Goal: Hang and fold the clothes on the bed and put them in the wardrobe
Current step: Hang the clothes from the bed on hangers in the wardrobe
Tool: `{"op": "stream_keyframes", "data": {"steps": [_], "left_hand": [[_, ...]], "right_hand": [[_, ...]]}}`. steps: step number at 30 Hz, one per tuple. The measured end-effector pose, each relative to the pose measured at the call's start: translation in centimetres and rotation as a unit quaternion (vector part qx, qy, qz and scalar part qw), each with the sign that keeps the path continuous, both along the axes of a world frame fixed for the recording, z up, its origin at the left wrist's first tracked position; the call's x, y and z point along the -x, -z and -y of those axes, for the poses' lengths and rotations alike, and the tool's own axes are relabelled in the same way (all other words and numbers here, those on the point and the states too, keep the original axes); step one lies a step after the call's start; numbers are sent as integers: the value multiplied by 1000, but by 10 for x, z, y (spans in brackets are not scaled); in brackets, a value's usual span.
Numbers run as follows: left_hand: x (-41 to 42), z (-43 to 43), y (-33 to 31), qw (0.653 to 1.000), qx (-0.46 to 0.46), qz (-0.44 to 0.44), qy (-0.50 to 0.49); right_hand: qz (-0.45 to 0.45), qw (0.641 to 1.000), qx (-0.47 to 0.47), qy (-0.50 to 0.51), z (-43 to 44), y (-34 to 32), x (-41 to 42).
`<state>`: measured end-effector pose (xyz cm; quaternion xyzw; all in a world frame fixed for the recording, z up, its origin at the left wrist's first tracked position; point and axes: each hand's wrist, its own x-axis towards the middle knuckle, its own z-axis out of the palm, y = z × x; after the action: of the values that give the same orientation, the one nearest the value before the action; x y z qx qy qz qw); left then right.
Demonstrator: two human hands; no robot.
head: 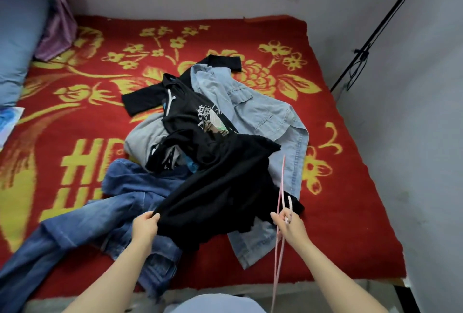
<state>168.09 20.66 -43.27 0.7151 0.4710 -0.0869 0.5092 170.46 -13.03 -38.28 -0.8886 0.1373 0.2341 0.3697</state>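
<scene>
- The left hand [146, 223] pinches the near edge of a black garment [225, 187]. Its fingers curl over a fold of the cloth and hold that edge raised off the pile.
- The right hand [290, 222] grips a thin pink hanger [290, 203] just below its hook, fingers closed round the wire. The frame runs up along the black garment's right edge and down past the wrist. I cannot tell whether those fingertips also touch the cloth.
- Both bare forearms reach in from the near side of the bed. The hands are apart, with the black cloth spread between them.
- The bed's red blanket [338, 212], patterned with yellow flowers, carries the heap.
- The black garment lies on top, over dark blue jeans [87, 225] on the left and a pale denim shirt [263, 112] on the right.
- Behind it sit a black printed T-shirt [185, 109] and a grey garment [142, 134].
- A blue pillow [17, 37] lies at the far left, with a pink-purple cloth [60, 17] hanging beside it.
- A black pole [380, 27] slants across the right wall.
</scene>
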Motion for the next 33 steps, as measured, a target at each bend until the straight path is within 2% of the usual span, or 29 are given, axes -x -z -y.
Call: {"op": "stream_keyframes", "data": {"steps": [4,7,9,11,15,19,24,27,33], "left_hand": [[34,-38,23,990,-66,-72,-106],[50,-42,32,980,-88,-112,-141],[46,-34,31,981,-99,-134,-103],[35,-21,26,982,-97,-163,-23],[3,15,7,949,-135,-274,84],[-37,57,-9,941,-174,-226,184],[-87,103,-18,926,-161,-137,314],[-116,121,-13,897,-187,-108,385],[-174,128,8,833,-246,-114,483]], "right_hand": [[4,999,25,-21,-1,5,-12],[6,998,38,-47,-5,5,-18],[5,997,44,-66,-8,6,-22],[7,996,47,-79,-10,7,-24],[25,994,49,-97,-10,9,-29],[19,996,44,-78,-5,8,-33],[17,997,35,-73,9,9,-39],[27,998,7,-54,14,10,-46],[44,999,-25,-12,24,6,-51]]}}
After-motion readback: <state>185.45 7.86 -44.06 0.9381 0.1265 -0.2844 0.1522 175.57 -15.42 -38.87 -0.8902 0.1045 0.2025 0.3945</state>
